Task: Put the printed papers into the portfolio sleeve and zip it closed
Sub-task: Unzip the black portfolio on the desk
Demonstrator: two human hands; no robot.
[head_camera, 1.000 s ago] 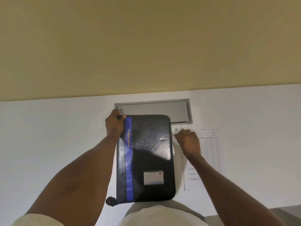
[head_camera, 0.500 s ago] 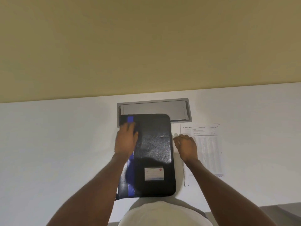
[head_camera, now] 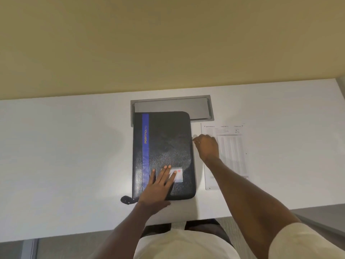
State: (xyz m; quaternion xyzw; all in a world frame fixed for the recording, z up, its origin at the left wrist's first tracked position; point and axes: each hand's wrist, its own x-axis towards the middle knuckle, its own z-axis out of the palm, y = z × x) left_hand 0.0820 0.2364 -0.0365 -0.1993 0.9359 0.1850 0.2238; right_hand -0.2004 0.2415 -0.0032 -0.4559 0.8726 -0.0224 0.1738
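Right now my left hand [head_camera: 156,187] lies flat, fingers [head_camera: 166,173] spread and gripping nothing, on the near end of the black portfolio sleeve [head_camera: 164,146]; my fingertips cover part of its small label [head_camera: 178,174]. The sleeve's blue stripe [head_camera: 145,146] runs just left of my fingers. My right hand [head_camera: 207,146] is curled at the sleeve's right edge, fingertips pinched together there; on what, I cannot tell. Just right of that hand, the printed papers [head_camera: 231,152] lie flat on the white desk [head_camera: 65,156].

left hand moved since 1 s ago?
Yes. The left hand went from the black portfolio sleeve's far-left corner, near the grey desk hatch, to its near end.
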